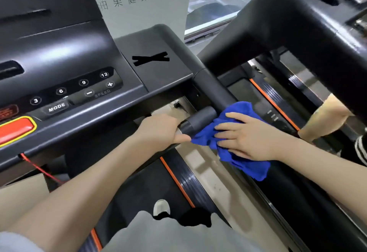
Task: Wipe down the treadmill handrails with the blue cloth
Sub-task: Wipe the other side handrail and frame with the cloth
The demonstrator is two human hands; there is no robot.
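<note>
Head view: the cloth is draped over the right handrail, where a short crossbar branches off it toward the console. The handrail's long axis runs from the console corner at upper left down to lower right, toward the person. The right hand is laid flat on the cloth, fingers straight and spread, pointing left at the crossbar; the cloth is pressed rather than clutched. The left hand is curled around the crossbar's inner end, thumb just beside the cloth's edge. The right hand is judged the wiping hand, and a stroke along the handrail seems due next.
</note>
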